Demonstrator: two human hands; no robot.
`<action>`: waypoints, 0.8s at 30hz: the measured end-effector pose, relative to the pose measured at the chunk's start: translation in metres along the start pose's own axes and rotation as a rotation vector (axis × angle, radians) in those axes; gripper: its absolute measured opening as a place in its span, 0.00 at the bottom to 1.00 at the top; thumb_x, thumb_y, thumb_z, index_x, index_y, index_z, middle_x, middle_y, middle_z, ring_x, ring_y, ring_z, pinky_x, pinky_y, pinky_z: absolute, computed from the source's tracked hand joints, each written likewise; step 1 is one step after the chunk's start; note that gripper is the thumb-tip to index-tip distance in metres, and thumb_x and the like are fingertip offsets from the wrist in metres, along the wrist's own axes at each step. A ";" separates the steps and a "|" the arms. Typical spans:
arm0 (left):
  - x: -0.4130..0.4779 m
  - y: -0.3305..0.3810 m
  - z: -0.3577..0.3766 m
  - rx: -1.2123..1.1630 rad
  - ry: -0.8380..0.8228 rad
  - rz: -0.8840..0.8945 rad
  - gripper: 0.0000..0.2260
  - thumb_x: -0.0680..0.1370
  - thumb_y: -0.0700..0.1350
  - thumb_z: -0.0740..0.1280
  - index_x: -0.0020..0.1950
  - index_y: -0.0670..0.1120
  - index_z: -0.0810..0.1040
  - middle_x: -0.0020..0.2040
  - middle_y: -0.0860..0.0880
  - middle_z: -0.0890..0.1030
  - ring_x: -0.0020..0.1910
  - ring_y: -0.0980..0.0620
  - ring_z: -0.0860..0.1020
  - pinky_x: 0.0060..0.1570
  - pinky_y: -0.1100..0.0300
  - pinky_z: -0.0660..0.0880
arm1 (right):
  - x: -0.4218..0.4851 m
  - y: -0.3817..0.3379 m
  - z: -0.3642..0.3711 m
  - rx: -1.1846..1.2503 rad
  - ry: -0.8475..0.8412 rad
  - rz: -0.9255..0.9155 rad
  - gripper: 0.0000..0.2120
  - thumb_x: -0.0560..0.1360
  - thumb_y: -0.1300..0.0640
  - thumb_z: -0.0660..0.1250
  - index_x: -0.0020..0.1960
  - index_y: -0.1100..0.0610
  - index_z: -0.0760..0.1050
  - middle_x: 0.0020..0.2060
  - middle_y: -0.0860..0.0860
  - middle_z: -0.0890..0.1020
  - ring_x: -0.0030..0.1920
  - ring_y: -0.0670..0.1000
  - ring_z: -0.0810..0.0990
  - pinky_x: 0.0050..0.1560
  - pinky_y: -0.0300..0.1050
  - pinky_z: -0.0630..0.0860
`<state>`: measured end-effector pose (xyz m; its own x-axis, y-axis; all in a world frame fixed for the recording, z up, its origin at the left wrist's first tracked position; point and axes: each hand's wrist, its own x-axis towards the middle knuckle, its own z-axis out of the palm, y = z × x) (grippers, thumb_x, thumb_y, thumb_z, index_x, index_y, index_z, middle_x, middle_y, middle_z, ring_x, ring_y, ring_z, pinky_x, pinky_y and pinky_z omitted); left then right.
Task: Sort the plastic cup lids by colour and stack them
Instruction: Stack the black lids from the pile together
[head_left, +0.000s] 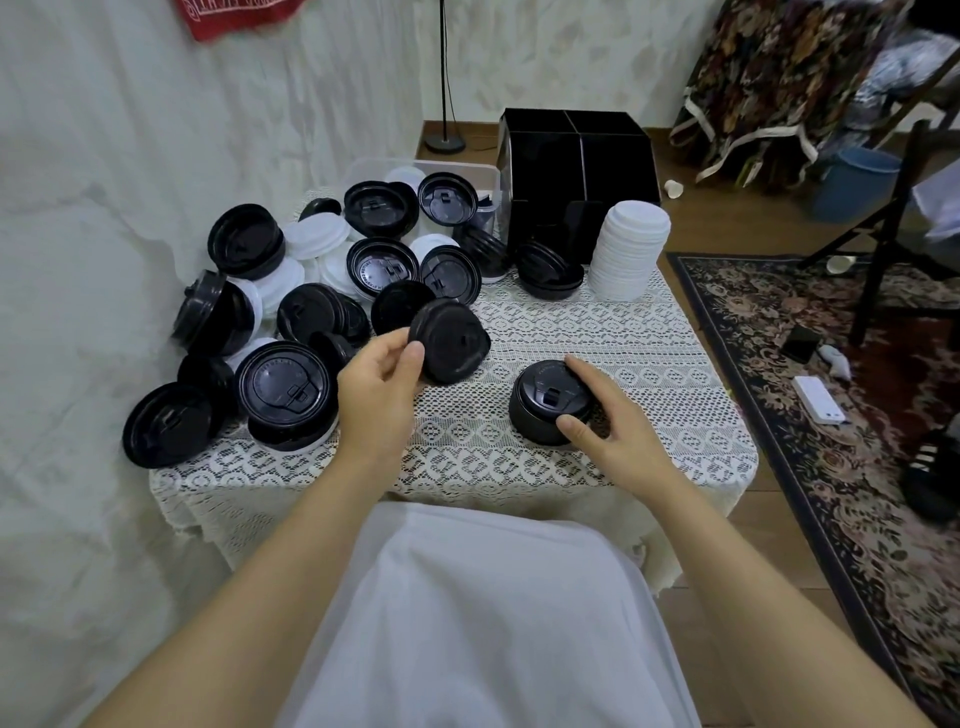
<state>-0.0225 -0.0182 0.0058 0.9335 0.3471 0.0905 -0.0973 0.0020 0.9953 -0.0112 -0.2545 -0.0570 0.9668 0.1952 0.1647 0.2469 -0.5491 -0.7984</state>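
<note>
Lids, black and white mixed, lie in a loose heap (270, 312) over the left half of the tabletop (649, 374), which is covered by a white lace cloth (467, 436); some lids at the far left hang past the edge against the pale wall. Near the middle of the frame the left hand (379, 384) grips a single black lid (449, 340) by its rim, thumb on the near side and fingers curled round the left edge, and the lid is tilted and raised off the cloth. To the right of centre the right hand (608, 415) grasps a short black stack (550, 405) that stands upright on the cloth, thumb against its near side and fingers reaching over its far rim. The two hands are apart, with bare lace between them. At the upper right of the tabletop stands a tall white stack (631, 249), and just left of it sits a low pile of black lids (550, 270). Behind these is a black divided organiser (571, 156), and left of that a clear tub (467, 169) with more lids in it. A patterned rug (831, 415) covers the floor at the right of the frame.
</note>
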 end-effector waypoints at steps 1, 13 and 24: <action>-0.001 -0.001 0.001 -0.052 -0.007 -0.090 0.08 0.81 0.37 0.62 0.54 0.47 0.78 0.49 0.48 0.83 0.49 0.53 0.82 0.48 0.60 0.80 | 0.000 0.000 0.000 -0.002 0.001 0.000 0.36 0.70 0.32 0.60 0.75 0.44 0.60 0.73 0.46 0.67 0.71 0.47 0.67 0.71 0.56 0.67; -0.004 -0.028 -0.002 0.302 -0.078 -0.215 0.06 0.81 0.40 0.63 0.55 0.47 0.78 0.44 0.49 0.81 0.41 0.53 0.76 0.38 0.65 0.74 | 0.000 0.001 0.000 -0.025 0.001 0.003 0.35 0.71 0.32 0.59 0.75 0.41 0.59 0.74 0.45 0.66 0.72 0.47 0.66 0.71 0.56 0.67; -0.003 -0.028 0.001 0.699 -0.471 0.045 0.28 0.77 0.54 0.68 0.75 0.49 0.65 0.74 0.52 0.65 0.74 0.55 0.60 0.73 0.55 0.58 | 0.000 -0.001 0.000 -0.024 0.001 -0.004 0.35 0.70 0.31 0.59 0.74 0.40 0.59 0.73 0.45 0.67 0.72 0.46 0.66 0.71 0.54 0.66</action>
<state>-0.0224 -0.0201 -0.0226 0.9953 -0.0946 -0.0183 -0.0465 -0.6375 0.7690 -0.0117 -0.2541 -0.0565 0.9658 0.1971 0.1686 0.2527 -0.5673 -0.7838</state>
